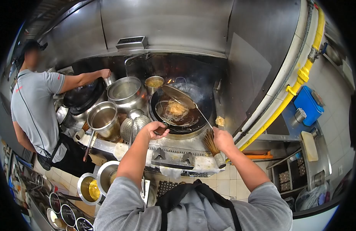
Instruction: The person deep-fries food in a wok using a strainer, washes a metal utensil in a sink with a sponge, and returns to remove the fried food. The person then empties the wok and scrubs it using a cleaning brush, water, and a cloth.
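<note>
A black wok (151, 104) of dark, bubbling oil sits on the range in front of me, with a golden fried piece of food (176, 108) in it. My left hand (154, 130) is closed around a short dark handle (161, 131) at the wok's near-left edge; it seems to belong to the round wire skimmer (158, 114) lying in the oil. My right hand (223, 139) grips the thin handle of a large round metal ladle (178, 96). Its bowl is tilted above the food. A bamboo brush (211, 144) stands beside my right hand.
A perforated skimmer (135, 127), a steel pot (103, 116) and a lidded-looking pot (125, 90) stand left of the wok. Further left, a co-worker (37, 104) reaches over another wok (83, 96). A steel wall and yellow pipe (278, 115) flank the right.
</note>
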A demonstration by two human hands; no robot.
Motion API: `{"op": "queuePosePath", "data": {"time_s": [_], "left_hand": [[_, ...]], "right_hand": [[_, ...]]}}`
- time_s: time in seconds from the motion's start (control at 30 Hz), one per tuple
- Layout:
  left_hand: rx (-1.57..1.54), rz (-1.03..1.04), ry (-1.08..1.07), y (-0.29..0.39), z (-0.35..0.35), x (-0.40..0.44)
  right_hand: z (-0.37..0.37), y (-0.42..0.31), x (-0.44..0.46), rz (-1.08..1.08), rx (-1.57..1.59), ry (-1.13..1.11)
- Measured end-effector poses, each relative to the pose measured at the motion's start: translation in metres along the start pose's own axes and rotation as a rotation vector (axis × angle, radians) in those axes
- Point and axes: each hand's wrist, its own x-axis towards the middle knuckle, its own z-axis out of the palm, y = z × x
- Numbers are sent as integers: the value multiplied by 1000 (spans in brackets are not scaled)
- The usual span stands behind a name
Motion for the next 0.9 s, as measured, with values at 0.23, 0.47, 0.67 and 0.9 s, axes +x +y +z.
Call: {"op": "queuePosePath", "data": {"time_s": [0.23,0.47,0.67,0.9], "left_hand": [[-17,-69,-58,-9,-8,9],[-21,-47,-20,-8,-6,-3],[47,-14,-45,-16,-4,-2],[-22,-46,-59,-13,-9,-7]], "right_hand": [[27,8,11,-5,-16,-23],[-7,21,-26,-122,-86,2],[16,19,3,-120,-128,-62],[6,28,-1,-130,-141,-37]]}}
